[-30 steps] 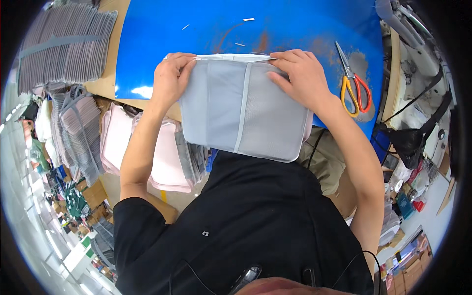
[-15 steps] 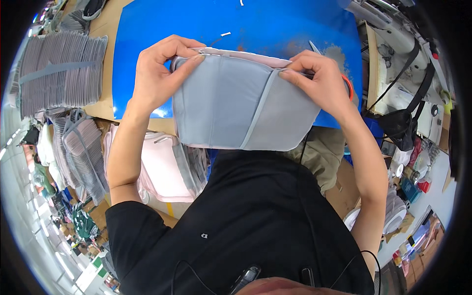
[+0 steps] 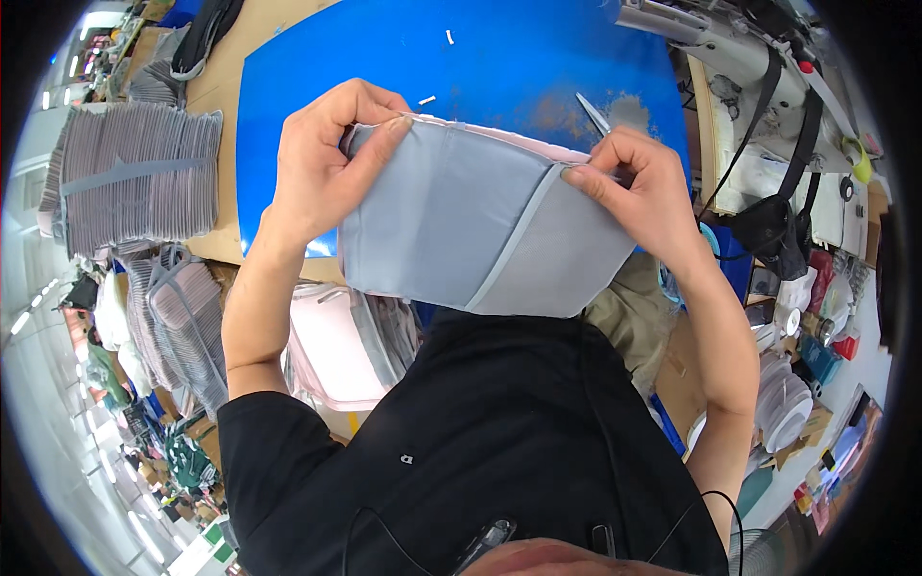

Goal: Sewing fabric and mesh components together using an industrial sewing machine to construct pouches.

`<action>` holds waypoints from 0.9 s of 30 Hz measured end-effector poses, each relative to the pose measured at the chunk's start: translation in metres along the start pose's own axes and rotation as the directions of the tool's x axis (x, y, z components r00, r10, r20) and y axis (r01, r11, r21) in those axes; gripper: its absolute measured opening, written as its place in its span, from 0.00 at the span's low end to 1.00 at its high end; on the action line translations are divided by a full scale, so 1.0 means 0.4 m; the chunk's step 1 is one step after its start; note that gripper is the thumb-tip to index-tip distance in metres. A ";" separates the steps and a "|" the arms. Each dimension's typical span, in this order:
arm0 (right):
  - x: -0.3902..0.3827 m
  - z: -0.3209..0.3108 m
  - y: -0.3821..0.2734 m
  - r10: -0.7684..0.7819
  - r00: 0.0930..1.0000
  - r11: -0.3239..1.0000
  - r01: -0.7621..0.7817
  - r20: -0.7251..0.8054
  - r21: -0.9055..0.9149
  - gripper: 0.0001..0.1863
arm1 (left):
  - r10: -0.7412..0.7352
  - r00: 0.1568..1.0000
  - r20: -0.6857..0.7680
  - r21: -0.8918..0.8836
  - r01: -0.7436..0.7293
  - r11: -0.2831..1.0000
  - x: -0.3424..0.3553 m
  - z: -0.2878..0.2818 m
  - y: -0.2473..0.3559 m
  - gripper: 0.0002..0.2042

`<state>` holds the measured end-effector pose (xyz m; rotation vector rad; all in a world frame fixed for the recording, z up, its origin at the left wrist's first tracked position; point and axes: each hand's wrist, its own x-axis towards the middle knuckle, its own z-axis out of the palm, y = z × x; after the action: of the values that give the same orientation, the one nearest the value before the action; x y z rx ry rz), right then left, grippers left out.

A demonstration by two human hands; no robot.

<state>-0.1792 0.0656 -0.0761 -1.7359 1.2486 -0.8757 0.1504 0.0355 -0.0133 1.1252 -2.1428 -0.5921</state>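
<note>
A grey fabric pouch with a pale diagonal binding strip and a pink layer along its top edge hangs between my hands, over the front of the blue mat. My left hand pinches the pouch's upper left corner between thumb and fingers. My right hand grips the upper right edge, thumb on the near face. Behind my right hand, a silver scissor blade shows on the mat, the rest mostly hidden.
Bundled stacks of grey panels sit at left, pink and grey pieces below the table edge. A white machine and a black strapped bag are at right. Small white scraps lie on the mat.
The pouch's top has tilted, its right side lower, exposing more pink layer. My hands have regripped its corners, thumbs in front; my right hand has moved right and down, now covering most of the scissors.
</note>
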 end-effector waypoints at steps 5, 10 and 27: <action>-0.011 -0.005 -0.008 0.041 0.999 0.999 -0.040 -0.036 0.025 0.19 | -0.047 0.999 0.005 -0.047 0.047 0.998 0.029 -0.006 0.024 0.05; -0.008 -0.011 -0.007 0.041 0.997 0.999 -0.040 -0.063 0.021 0.19 | -0.056 0.998 0.029 -0.095 0.059 0.994 0.051 -0.017 0.030 0.05; -0.025 -0.052 -0.107 0.107 0.993 0.967 -0.115 0.048 0.226 0.08 | 0.011 0.987 0.163 -0.128 0.010 0.992 0.267 -0.046 0.046 0.06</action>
<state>-0.1831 0.0785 -0.0292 -1.4792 1.1610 -0.8827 0.1076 -0.0463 0.0463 1.0367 -2.2070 -0.8357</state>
